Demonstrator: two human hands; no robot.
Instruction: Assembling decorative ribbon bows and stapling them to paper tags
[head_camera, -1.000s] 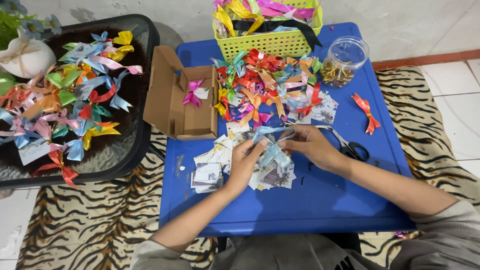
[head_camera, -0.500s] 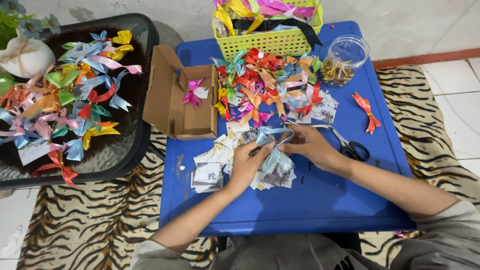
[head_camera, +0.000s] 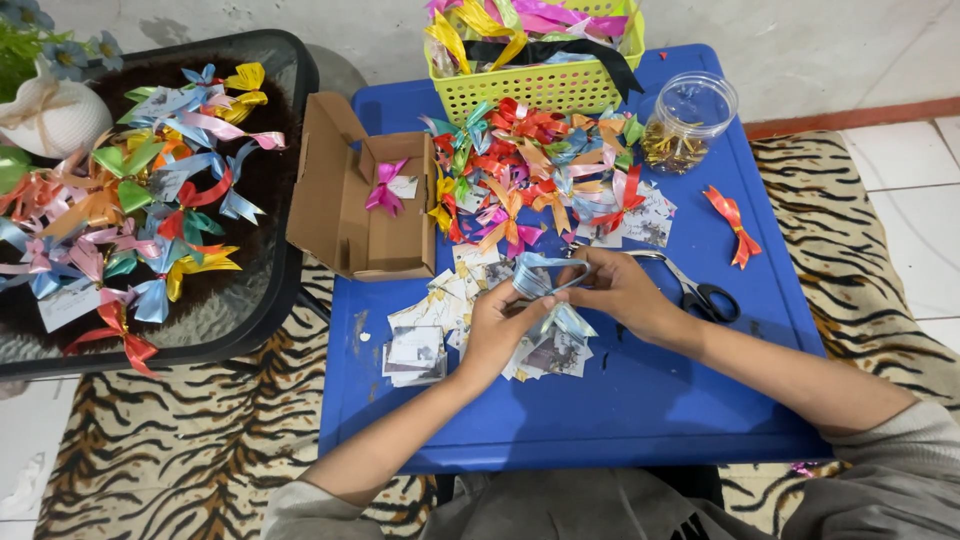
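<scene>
- A person's two bare forearms are reaching in from the bottom edge over a blue table, which serves as the landmark here.
- The left hand and the right hand are meeting just above the middle of the blue table, both pinching one light blue ribbon bow.
- The bow is shiny and pale blue; its loops are standing up between the fingertips, and a tail is hanging down under the hands toward a small printed card.
- Both hands are gripping the bow with thumb and fingers; neither hand is lying flat or loose.
- A scatter of small white paper cards is lying on the blue table directly under and to the left of the hands.
- Black-handled scissors are resting on the blue table just beside the right wrist.
- A single red bow is lying apart near the table's right edge.
- An open cardboard box is sitting at the table's left edge, holding one pink bow.
- A heap of mixed coloured bows is covering the far middle of the table.
- A clear plastic jar is standing at the far right, beside a yellow-green basket of ribbons at the far edge.
- To the left of the blue table, a dark tray is carrying more bows.
</scene>
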